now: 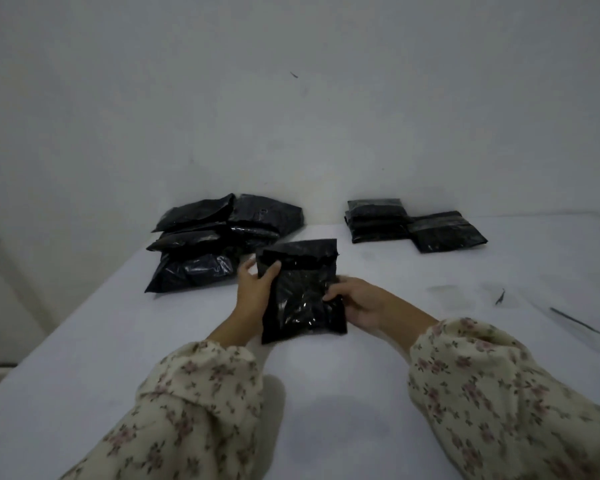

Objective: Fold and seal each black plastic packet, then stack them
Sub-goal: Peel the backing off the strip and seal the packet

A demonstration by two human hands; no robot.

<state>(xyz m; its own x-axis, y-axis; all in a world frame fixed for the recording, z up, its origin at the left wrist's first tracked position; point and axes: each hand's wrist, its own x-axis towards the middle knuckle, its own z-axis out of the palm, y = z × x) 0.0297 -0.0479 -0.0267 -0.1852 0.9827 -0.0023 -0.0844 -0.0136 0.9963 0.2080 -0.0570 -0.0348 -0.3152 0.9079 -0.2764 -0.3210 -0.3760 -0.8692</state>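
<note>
I hold one black plastic packet (300, 289) upright in front of me, just above the white table (326, 393). My left hand (253, 289) grips its left edge, thumb on the front. My right hand (359, 301) grips its right edge lower down. The packet's top flap stands up unfolded. A loose heap of several black packets (219, 237) lies at the back left. A neat stack of folded packets (378, 221) sits at the back right, with one more folded packet (445, 235) lying beside it.
A white wall (291, 116) rises right behind the table. Thin dark strips (574, 319) and a small dark scrap (500, 296) lie on the table at the right. The table's left edge (66, 299) drops off diagonally.
</note>
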